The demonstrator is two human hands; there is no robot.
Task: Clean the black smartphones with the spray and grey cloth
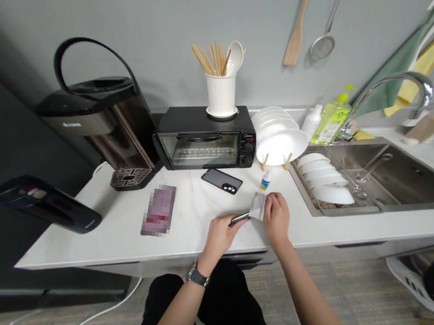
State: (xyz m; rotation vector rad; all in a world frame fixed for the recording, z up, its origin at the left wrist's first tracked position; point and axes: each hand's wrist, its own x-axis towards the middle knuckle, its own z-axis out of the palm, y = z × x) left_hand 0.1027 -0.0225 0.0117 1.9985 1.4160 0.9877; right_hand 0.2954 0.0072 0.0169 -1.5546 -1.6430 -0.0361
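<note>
My left hand, with a watch on its wrist, is closed around a slim dark phone with a shiny edge. The phone is seen nearly edge-on and partly hidden by the fingers. My right hand pinches a light grey cloth, which meets the phone's far end. Whether the cloth wraps that end cannot be made out. Just beyond the cloth stands a small bottle with a white top and a blue and yellow label. A dark phone case with round camera openings lies flat behind my hands.
On the white counter, a blurred-out purplish item lies left. A dark tumbler, a water dispenser and a toaster oven stand around it. Racked plates, bowls and a sink are right.
</note>
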